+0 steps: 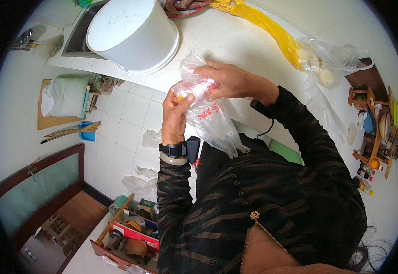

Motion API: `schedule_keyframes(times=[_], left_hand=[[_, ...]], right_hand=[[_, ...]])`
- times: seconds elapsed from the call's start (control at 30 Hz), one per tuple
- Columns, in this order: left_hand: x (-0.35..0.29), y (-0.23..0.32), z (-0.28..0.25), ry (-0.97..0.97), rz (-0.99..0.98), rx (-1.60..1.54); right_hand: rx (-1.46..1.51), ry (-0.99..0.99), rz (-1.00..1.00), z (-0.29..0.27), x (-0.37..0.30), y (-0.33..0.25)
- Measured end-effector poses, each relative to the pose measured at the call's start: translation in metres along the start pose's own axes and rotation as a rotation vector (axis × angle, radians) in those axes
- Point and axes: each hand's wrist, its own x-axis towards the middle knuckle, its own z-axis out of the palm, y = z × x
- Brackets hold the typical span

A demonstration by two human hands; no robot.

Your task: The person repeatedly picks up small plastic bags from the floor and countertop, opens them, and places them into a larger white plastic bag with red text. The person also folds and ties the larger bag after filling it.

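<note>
A clear plastic bag with red print (210, 121) is held up in front of me, just off the counter's front edge. My left hand (175, 114) is closed on the bag's left side, its thumb lying across the plastic. My right hand (235, 81) grips the bag's bunched upper part from the right with curled fingers. Between the hands the plastic is crumpled and shows pink-red and a small yellow spot; what lies inside, if anything, I cannot make out. The bag's lower part hangs loose toward my body.
On the counter (217, 43), a large white bucket (137, 41) stands at left by the sink (81, 41). Yellow netting (267, 27) and a plastic bag with pale round items (326, 68) lie farther right. An open drawer (135, 237) and loose plastic bags (137, 185) are at lower left.
</note>
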Motion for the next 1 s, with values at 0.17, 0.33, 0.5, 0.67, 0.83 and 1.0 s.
schedule_keyframes(times=[0.17,0.33,0.5,0.67,0.83,1.0], left_hand=[[-0.01,-0.024,0.013,-0.022,-0.085,-0.02],[-0.014,-0.047,0.038,0.118,-0.098,0.037],[-0.014,-0.041,0.033,0.087,-0.147,-0.164],[-0.012,-0.039,0.022,0.199,-0.155,-0.266],[-0.015,-0.034,0.02,0.086,-0.151,-0.17],[-0.019,-0.03,0.033,0.064,-0.117,-0.125]], right_hand=[[-0.13,0.126,-0.056,0.01,0.0,0.012],[-0.307,0.255,-0.045,0.019,-0.004,0.016],[-0.58,0.236,-0.411,0.015,-0.015,0.011],[-0.369,0.089,-0.347,0.01,-0.032,0.003],[-0.163,0.036,-0.265,-0.011,-0.034,0.0],[0.128,-0.021,0.095,-0.016,-0.029,-0.002]])
